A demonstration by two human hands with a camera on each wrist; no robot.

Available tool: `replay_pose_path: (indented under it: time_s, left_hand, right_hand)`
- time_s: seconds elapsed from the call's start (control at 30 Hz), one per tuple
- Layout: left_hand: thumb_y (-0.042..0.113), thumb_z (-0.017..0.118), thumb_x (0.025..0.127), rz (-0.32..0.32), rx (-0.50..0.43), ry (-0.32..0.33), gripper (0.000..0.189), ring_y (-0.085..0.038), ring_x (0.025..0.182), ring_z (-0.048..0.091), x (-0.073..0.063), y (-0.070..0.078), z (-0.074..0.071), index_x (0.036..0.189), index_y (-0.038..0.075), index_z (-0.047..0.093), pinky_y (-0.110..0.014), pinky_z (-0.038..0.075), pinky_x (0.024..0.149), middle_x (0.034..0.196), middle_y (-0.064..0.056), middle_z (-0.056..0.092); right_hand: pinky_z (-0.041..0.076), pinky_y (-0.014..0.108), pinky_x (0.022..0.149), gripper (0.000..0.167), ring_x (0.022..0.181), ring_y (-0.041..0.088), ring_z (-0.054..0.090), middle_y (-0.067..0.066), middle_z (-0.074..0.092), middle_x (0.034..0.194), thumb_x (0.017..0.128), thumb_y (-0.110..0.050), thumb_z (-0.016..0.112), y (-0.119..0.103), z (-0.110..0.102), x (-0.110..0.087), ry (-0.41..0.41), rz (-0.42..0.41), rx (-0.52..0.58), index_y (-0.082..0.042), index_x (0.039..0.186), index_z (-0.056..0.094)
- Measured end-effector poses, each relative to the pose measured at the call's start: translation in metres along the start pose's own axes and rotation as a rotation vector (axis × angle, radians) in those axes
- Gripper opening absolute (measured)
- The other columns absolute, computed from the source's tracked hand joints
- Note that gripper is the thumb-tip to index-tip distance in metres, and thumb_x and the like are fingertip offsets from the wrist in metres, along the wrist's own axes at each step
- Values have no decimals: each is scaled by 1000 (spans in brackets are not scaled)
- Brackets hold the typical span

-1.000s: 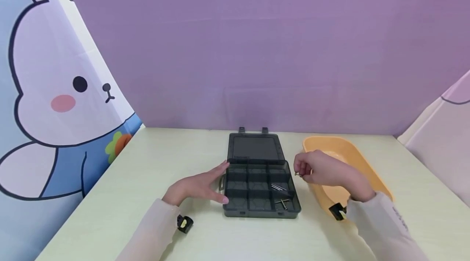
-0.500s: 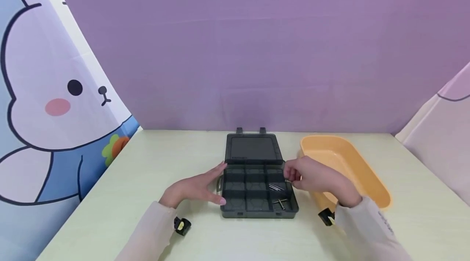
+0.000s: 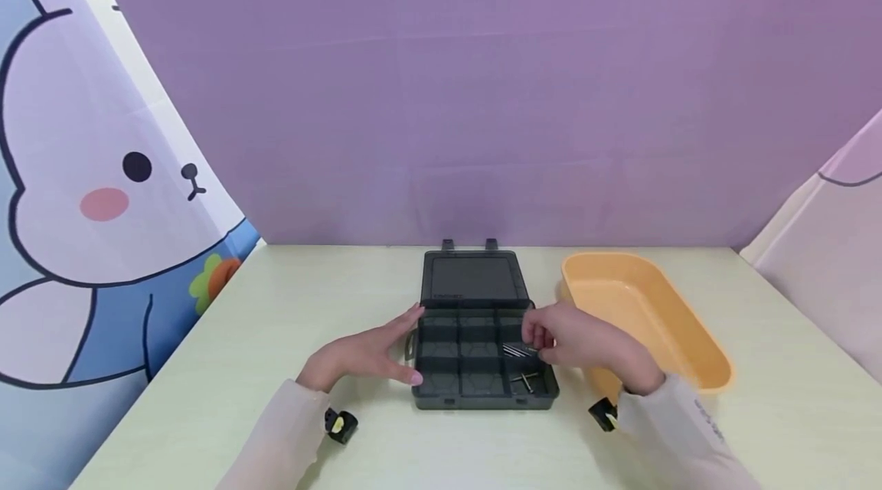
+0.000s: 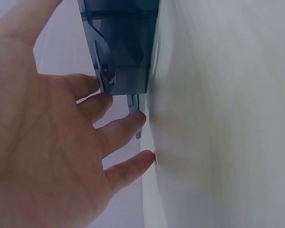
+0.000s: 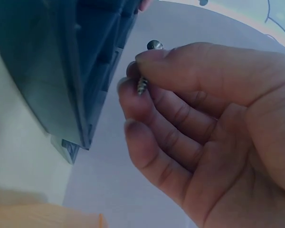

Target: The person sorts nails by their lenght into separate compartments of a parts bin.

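A dark, see-through compartment box (image 3: 463,403) lies on the table with its lid (image 3: 474,276) folded back. My left hand (image 3: 358,360) spreads its fingers along the box's left side, thumb near the front corner and fingertips by the lid hinge. Over the right column of compartments, my right hand (image 3: 582,341) pinches a small metal screw (image 5: 142,86) between thumb and fingers. The screw's round head sticks out above the thumb and its threaded tip below. Thin silver pieces (image 3: 515,351) lie in the middle right compartment, and brass-coloured pieces (image 3: 528,383) in the front right one.
A yellow-orange basin (image 3: 678,321) stands right of the box, partly behind the right forearm. Pale table surface (image 3: 324,276) surrounds both. A purple cloth (image 3: 482,92) hangs at the back, with a cartoon-printed cloth (image 3: 62,130) at the left.
My right hand has moved left from beside the basin to over the box's right compartments, carrying the screw. The left hand keeps its place at the box. The head view has shifted slightly.
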State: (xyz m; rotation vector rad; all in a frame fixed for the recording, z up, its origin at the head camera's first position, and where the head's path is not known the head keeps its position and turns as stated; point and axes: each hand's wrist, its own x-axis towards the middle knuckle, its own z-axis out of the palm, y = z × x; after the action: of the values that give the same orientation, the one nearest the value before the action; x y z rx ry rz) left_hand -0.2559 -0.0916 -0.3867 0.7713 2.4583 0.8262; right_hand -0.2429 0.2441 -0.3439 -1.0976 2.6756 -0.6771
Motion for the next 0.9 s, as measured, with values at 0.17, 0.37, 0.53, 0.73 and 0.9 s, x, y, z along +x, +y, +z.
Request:
replay_pose_path:
  time_s: [0.17,0.37,0.53,0.73,0.9]
  left_hand:
    - [50,72,79,-4,9,6,111,-32,148,5,0,1,-1,154,9,2,-53,17,117,161,-11,-2]
    - [50,72,80,-4,0,4,111,-33,148,5,0,-1,0,154,9,1,-54,17,116,161,-11,-3]
    - [49,72,80,-5,-10,6,110,-33,148,5,1,-1,1,154,10,1,-54,17,116,161,-11,-3]
    - [48,73,80,-9,-17,4,110,-33,148,5,1,-2,1,154,9,1,-55,17,116,161,-11,-3]
    - [48,72,81,-2,-11,3,110,-33,147,4,0,-1,0,154,9,0,-54,16,116,161,-12,-4]
  right_hand:
    - [43,20,62,19,67,4,47,-8,54,73,79,7,63,1,5,2,-12,3,-14,-10,88,59]
    - [42,19,60,20,65,4,46,-9,52,71,78,8,62,2,9,2,-12,-2,-17,-10,86,60]
    - [42,19,60,21,66,4,45,-9,52,71,76,9,61,3,12,2,-10,-19,-24,-10,85,59]
    - [42,19,60,22,65,4,45,-8,53,71,76,10,60,2,14,3,-23,-12,-16,-9,86,60]
    - [43,19,61,20,66,4,46,-8,54,72,77,9,60,3,14,4,-26,-14,-28,-8,87,61]
